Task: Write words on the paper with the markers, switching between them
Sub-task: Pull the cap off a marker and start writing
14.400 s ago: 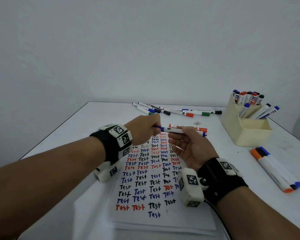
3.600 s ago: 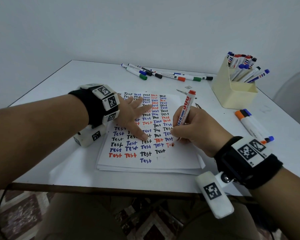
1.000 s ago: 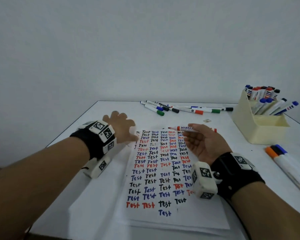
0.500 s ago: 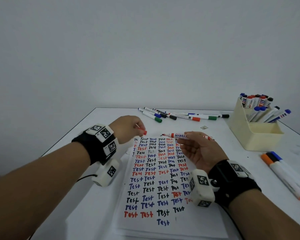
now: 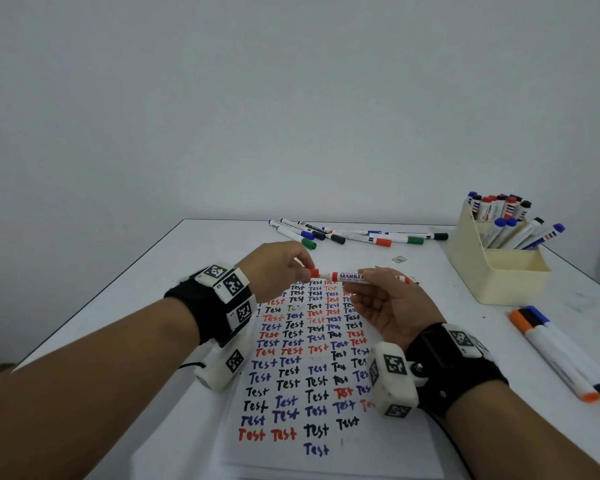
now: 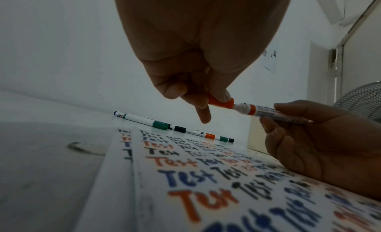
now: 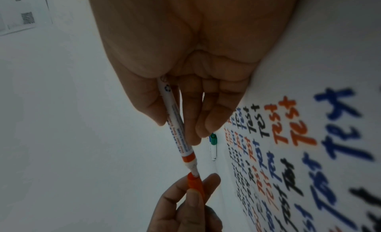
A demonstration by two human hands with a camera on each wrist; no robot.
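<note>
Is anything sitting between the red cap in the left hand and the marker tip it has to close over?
Nothing visible. The left hand pinches the red cap already at the nib end of the red marker, held level by the right hand above the paper.

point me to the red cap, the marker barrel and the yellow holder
red cap [image 6: 221, 103], left wrist view, its exposed side.
marker barrel [image 5: 352, 276], head view, printed label.
yellow holder [image 5: 510, 278], head view, front wall.
</note>
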